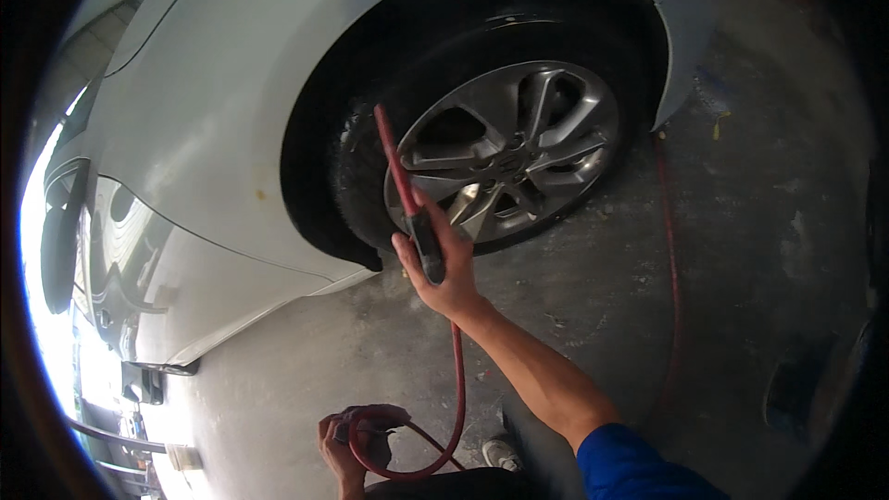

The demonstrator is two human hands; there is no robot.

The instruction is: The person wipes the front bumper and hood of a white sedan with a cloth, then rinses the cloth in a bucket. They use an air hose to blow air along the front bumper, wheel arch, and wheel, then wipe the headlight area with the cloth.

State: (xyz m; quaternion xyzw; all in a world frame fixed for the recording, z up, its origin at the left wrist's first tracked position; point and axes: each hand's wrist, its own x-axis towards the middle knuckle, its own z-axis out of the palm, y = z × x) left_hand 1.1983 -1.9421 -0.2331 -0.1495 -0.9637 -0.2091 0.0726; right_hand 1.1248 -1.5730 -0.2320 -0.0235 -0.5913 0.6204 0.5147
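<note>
Two bare hands are working beside one white car (213,120). The right hand (449,268) is wrapping its fingers around the black grip of one red-and-black wand (400,171), which is pointing up in front of one tyre (356,185); whether the tip is touching the rubber, I cannot tell. One silver wheel (509,162) is sitting inside that tyre. From the grip, one red hose (458,370) is hanging down and looping near the left hand (341,463), which is curling around one dark grey bundle (381,440). One red line (671,250) is running along the floor (574,301) at right. One shoe (501,453) is showing below.
</note>
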